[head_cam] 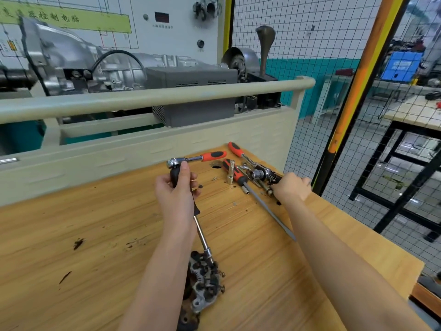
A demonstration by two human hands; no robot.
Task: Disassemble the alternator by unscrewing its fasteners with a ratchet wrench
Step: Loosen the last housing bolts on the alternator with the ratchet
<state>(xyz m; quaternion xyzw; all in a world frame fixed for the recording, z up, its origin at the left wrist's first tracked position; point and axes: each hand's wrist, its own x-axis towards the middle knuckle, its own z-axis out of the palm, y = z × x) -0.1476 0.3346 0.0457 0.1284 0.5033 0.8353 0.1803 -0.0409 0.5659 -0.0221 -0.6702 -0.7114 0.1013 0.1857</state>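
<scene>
From the head camera, your left hand [177, 187] gripped the black handle [175, 174] of a long driver standing on the alternator [205, 283], which lay at the near edge of the worktop [95, 223], with the ratchet [198, 159] seated on the handle's top and its orange grip pointing right. Your right hand [292, 188] reached into the pile of sockets [260, 174] and screwdrivers [235, 174] at the far right, fingers curled, though you could not tell whether they held anything.
</scene>
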